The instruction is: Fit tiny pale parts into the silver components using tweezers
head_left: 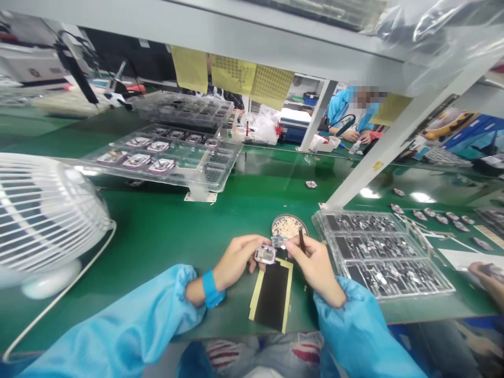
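My left hand (238, 262) is closed around the edge of a small, rounded-square housing (265, 255) that looks like a smartwatch case, its pale inside facing up. Beside it, my right hand (317, 265) pinches a small, thin, shiny part (279, 242), whose kind is too small to make out. A slim dark stick-like tool (302, 240) rises from between the fingers of that hand. The housing and the shiny part are close together; whether they touch I cannot tell. Beneath both hands lies a black mat (271, 296) edged with yellow tape.
Beyond the hands stands a round dish (289, 216) of beige bits. At right, a clear compartment tray (409, 295) holds many small parts. A white fan (47, 215) stands left, near raised trays (212, 181) of housings. A slanted post (368, 157) crosses the bench. Co-workers sit opposite and at right.
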Available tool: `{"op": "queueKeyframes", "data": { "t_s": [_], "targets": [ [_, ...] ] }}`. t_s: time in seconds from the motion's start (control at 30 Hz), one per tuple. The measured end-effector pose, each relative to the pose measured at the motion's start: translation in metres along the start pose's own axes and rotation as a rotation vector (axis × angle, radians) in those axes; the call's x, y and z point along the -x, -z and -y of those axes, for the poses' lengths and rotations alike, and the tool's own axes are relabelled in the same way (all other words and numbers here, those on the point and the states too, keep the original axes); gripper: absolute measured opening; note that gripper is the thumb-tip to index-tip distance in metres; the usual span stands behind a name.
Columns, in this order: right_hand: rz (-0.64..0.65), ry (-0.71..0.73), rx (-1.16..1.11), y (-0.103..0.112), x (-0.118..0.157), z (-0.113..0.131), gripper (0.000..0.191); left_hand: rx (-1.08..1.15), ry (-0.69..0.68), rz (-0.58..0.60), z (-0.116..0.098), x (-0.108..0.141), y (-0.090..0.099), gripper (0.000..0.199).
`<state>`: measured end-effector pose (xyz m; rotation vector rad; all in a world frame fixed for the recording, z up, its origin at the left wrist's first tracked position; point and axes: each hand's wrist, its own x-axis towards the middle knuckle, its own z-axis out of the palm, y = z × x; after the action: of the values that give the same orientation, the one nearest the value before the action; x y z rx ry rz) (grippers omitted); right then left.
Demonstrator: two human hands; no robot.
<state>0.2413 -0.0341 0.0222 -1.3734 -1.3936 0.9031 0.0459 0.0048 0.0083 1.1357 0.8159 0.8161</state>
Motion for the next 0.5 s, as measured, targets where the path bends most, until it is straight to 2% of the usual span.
{"op": "queueKeyframes", "data": {
  "t_s": [0.2, 0.5],
  "targets": [
    [0.181, -0.088, -0.007, -0.004, 0.003, -0.005, 0.033, 0.029, -0.051, -0.017, 0.000, 0.001, 0.003, 0.040],
    [0.137, -0.139, 0.008, -0.009, 0.001, -0.007, 0.032, -0.092, -0.139, -0.039, -0.005, 0.008, 0.001, 0.038]
  ]
}}
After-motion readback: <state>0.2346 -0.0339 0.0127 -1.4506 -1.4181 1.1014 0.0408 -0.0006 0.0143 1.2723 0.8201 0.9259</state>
